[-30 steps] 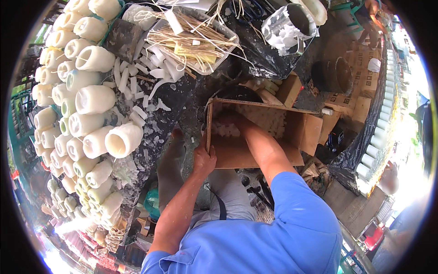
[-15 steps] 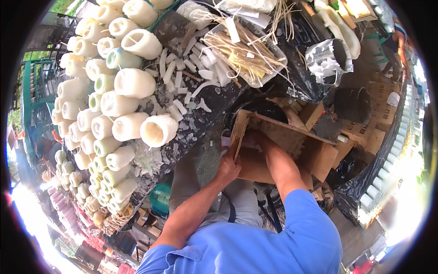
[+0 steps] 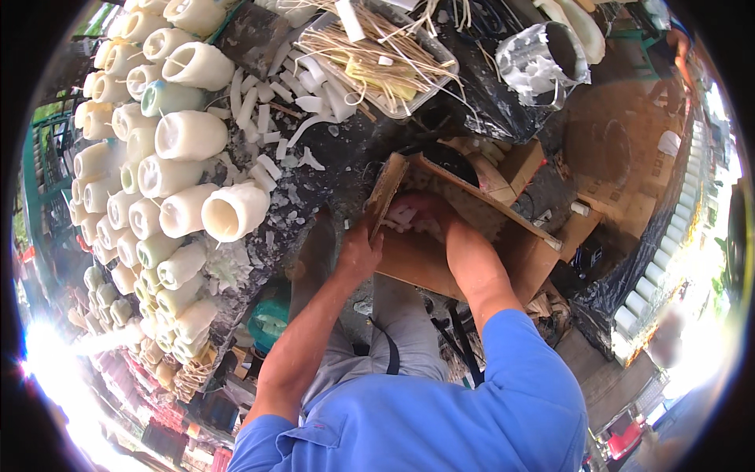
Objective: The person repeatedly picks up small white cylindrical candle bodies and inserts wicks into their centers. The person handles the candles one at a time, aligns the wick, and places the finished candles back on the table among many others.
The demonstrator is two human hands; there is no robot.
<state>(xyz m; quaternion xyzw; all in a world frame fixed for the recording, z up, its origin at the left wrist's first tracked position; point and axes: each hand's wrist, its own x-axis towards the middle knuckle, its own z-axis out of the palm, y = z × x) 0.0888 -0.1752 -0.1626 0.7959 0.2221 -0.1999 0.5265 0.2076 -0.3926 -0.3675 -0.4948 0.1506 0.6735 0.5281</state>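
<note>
Gripping the upright flap of a cardboard box, the left hand is closed around its edge. Reaching down inside the box, the right hand rests among pale wax pieces; its grip I cannot tell. Beside the box, rows of white candles lie stacked on the dark, wax-littered surface.

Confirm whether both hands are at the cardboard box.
Yes: the left hand grips the flap of the cardboard box while the right hand reaches inside.
</note>
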